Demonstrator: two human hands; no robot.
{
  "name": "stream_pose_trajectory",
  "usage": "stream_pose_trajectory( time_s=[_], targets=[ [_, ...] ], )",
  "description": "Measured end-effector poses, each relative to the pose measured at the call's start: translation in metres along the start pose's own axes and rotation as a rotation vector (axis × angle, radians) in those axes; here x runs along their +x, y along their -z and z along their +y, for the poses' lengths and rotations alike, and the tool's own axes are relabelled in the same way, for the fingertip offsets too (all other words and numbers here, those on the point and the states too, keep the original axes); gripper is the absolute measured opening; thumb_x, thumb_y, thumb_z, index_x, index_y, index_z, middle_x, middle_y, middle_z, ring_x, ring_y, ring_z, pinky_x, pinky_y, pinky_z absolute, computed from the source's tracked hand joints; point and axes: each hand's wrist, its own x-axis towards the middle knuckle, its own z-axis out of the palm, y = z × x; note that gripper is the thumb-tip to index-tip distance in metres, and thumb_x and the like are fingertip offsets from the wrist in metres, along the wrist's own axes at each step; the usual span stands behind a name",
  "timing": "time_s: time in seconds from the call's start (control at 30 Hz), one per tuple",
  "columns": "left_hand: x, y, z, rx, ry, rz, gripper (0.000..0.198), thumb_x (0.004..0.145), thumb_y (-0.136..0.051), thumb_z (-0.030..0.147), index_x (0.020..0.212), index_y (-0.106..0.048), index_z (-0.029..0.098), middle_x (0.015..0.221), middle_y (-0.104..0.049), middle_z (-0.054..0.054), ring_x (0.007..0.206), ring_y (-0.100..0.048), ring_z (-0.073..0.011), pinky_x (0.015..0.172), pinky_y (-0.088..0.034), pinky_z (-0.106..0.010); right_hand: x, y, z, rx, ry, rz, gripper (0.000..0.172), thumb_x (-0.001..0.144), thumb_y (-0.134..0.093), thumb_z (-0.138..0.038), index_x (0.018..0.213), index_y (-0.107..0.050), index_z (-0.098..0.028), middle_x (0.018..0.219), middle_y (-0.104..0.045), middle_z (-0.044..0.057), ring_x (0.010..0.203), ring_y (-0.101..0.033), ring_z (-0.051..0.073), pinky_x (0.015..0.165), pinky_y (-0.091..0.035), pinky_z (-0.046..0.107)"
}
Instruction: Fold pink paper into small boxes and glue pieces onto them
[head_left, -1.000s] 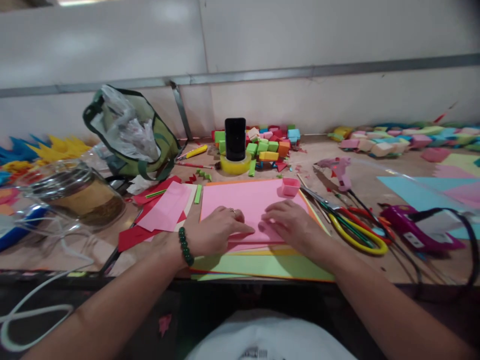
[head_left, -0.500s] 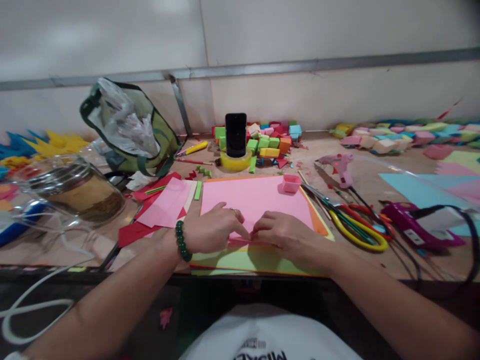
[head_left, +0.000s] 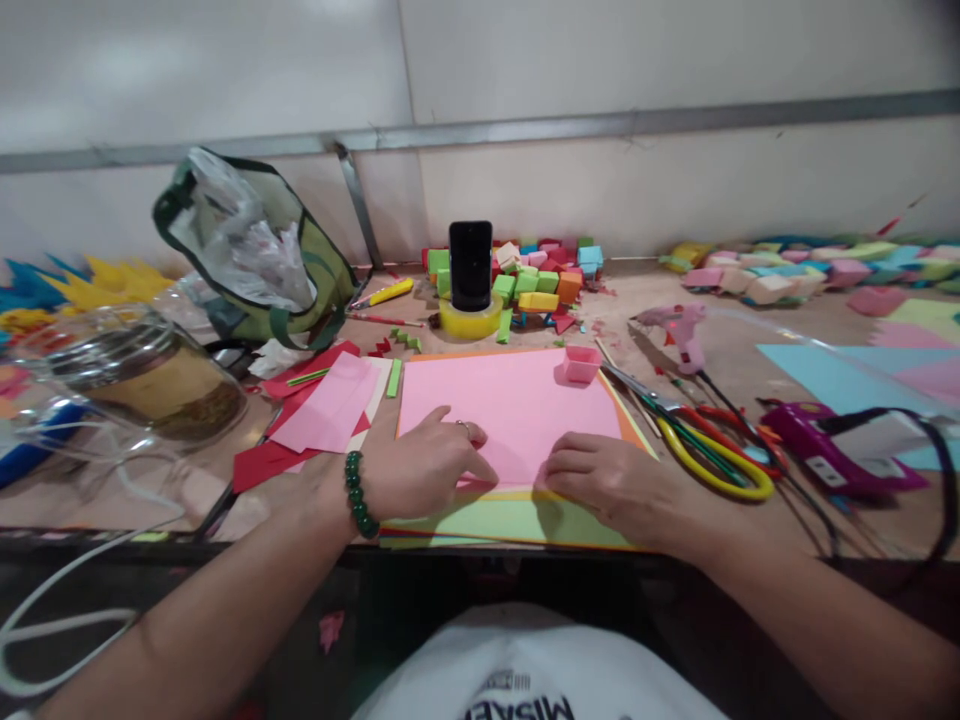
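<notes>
A pink sheet of paper (head_left: 495,400) lies on a stack of coloured sheets (head_left: 480,522) at the table's front edge. My left hand (head_left: 431,462), with a green bead bracelet at the wrist, rests palm down on the sheet's near left part, its fingers apart and one fingertip pressed on the paper. At the near right edge of the sheet, my right hand (head_left: 611,485) has its fingers bunched together against the paper. What lies beneath those fingertips is hidden. A small open pink paper box (head_left: 582,365) stands at the sheet's far right corner.
Right of the stack lie yellow-handled scissors (head_left: 716,465), a pink glue gun (head_left: 679,330) and a purple device (head_left: 832,450) with a black cord. Behind stand a phone (head_left: 471,265) on a tape roll (head_left: 470,318) and small paper boxes (head_left: 540,285). A jar (head_left: 150,375) and bag (head_left: 262,260) are left.
My right hand has slid to the right along the pink sheet's near edge, away from my left hand. My left hand has stayed nearly in place.
</notes>
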Motion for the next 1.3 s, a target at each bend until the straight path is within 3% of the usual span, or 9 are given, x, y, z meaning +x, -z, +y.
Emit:
stream_pose_trajectory(
  time_s=[0.13,0.27,0.67,1.03,1.3],
  targets=[
    [-0.001,-0.002,0.012,0.032,-0.071,0.025,0.020,0.087,-0.049,0.028,0.093,-0.068,0.029,0.112,-0.062,-0.005,0.105,-0.057,-0.0226,0.105,-0.024,-0.055,-0.005,0.000,-0.002,-0.044,-0.010,-0.018,0.034,0.092,-0.034,-0.008,0.090,-0.067,-0.015,0.083,-0.065,0.010,0.083,-0.058,0.018,0.073,-0.050,0.032],
    [-0.004,-0.012,0.026,0.102,-0.087,0.072,0.030,0.082,-0.051,0.015,0.108,-0.062,0.027,0.113,-0.061,-0.008,0.108,-0.055,-0.0239,0.106,-0.023,-0.057,-0.005,-0.005,-0.002,-0.089,-0.035,-0.031,0.032,0.089,-0.037,-0.004,0.087,-0.067,-0.014,0.082,-0.065,0.009,0.081,-0.058,0.018,0.070,-0.050,0.029],
    [-0.043,-0.032,0.020,-0.018,0.190,0.202,0.049,0.075,-0.046,-0.001,0.109,-0.063,0.029,0.103,-0.065,-0.002,0.099,-0.056,-0.0211,0.103,-0.029,-0.051,-0.020,-0.008,0.004,0.070,-0.075,0.063,0.036,0.084,-0.037,0.000,0.095,-0.068,-0.015,0.094,-0.067,0.009,0.088,-0.060,0.017,0.076,-0.054,0.031],
    [-0.050,-0.047,0.023,-0.028,0.196,0.355,0.047,0.072,-0.044,-0.003,0.106,-0.066,0.021,0.111,-0.068,-0.006,0.106,-0.058,-0.0227,0.102,-0.033,-0.048,-0.043,-0.013,0.003,0.084,-0.170,0.155,0.040,0.081,-0.038,0.003,0.099,-0.067,-0.018,0.104,-0.068,0.007,0.099,-0.062,0.015,0.086,-0.055,0.029],
    [-0.055,-0.044,0.023,-0.078,0.228,0.313,0.041,0.080,-0.044,0.002,0.105,-0.067,0.024,0.113,-0.067,-0.005,0.108,-0.058,-0.0225,0.102,-0.032,-0.051,-0.043,-0.009,-0.006,0.090,-0.266,0.204,0.040,0.077,-0.039,0.002,0.091,-0.070,-0.019,0.102,-0.070,0.007,0.091,-0.067,0.016,0.082,-0.056,0.028]
  ],
)
